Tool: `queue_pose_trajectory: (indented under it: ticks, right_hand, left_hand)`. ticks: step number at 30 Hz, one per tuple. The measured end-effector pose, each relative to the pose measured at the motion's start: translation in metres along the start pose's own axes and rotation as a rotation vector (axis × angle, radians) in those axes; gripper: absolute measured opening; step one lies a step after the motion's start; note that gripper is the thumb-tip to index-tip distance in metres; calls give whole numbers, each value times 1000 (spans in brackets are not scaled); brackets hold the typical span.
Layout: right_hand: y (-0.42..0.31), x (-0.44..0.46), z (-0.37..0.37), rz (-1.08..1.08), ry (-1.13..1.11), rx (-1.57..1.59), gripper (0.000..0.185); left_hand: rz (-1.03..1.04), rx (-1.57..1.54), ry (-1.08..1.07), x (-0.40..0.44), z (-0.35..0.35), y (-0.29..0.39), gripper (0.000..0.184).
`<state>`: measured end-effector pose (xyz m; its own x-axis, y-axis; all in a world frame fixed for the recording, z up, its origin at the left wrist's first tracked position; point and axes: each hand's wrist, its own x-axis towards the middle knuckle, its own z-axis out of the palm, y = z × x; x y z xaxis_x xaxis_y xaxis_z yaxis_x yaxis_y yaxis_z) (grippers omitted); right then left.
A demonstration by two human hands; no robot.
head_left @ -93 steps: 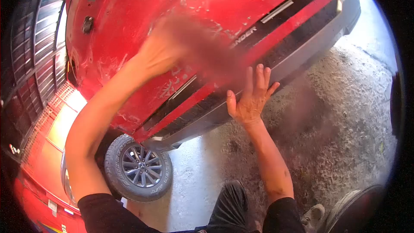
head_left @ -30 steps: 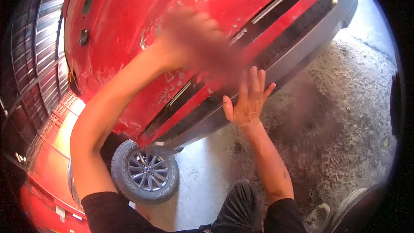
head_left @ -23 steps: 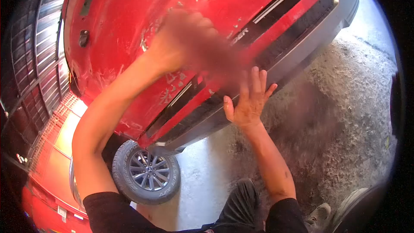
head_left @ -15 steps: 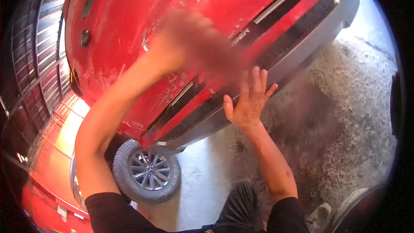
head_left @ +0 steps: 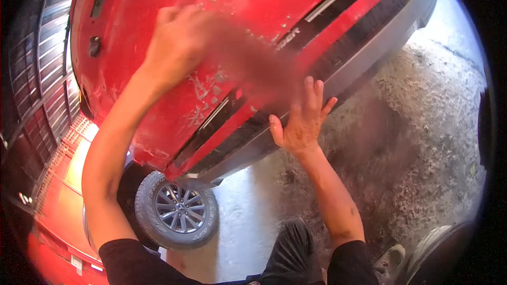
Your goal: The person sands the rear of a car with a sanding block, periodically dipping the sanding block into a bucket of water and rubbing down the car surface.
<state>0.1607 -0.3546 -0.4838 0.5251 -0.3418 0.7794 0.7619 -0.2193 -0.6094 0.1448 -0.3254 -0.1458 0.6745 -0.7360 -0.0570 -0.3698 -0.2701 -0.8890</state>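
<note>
My left hand (head_left: 179, 45) is closed and rests on or just above the scuffed red body panel (head_left: 142, 26) of a vehicle. What it holds, if anything, I cannot make out, since a dark blurred smudge in the view covers its front. Lower and to the right, my right hand (head_left: 302, 121) is open, its fingers spread over the lower edge of the vehicle's grey bumper (head_left: 348, 68); the smudge softens part of the fingers. Between panel and bumper run dark slots, a pale strip and raised letters (head_left: 289, 38). Flaking or pale marks (head_left: 206, 92) show on the red paint.
A wheel with a chunky tyre (head_left: 177, 211) is below the panel's left end. Another red vehicle (head_left: 58, 200) stands at the left, near a corrugated metal wall (head_left: 37, 58). Rough grey concrete (head_left: 412, 126) spreads at the right; a shoe (head_left: 391, 261) shows at the bottom.
My left hand has moved left across the red panel and shows more sharply. My right hand stays at the bumper. The vehicle has shifted slightly left in view.
</note>
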Motion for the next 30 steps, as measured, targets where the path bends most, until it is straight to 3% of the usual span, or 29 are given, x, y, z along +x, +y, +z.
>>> queue_pose_trajectory:
  ticks: [2,5,8,9,12,17,21,25,30]
  right_hand:
    - [0,-1,2,25,20,-16,79]
    - [-5,3,4,-3,24,-22,79]
    - [0,2,1,-16,14,-18,79]
    - [-2,3,1,-8,14,-14,79]
    - [-2,0,1,19,21,-28,79]
    - [-3,1,-1,4,-1,-34,80]
    - [-6,2,5,21,48,-7,78]
    - [-6,3,0,7,16,-45,78]
    - [-2,0,2,18,13,-42,79]
  left_hand:
    - [-15,29,32,-6,9,2,19]
    - [63,33,-86,27,16,36,21]
    - [42,44,-135,20,0,28,23]
    - [13,-47,-23,8,3,13,26]
    - [-27,-7,21,3,12,19,27]
    - [22,49,-94,18,10,29,22]
    - [-117,49,61,1,14,33,20]
    - [11,20,14,27,19,36,23]
    - [-18,-17,-9,3,9,21,23]
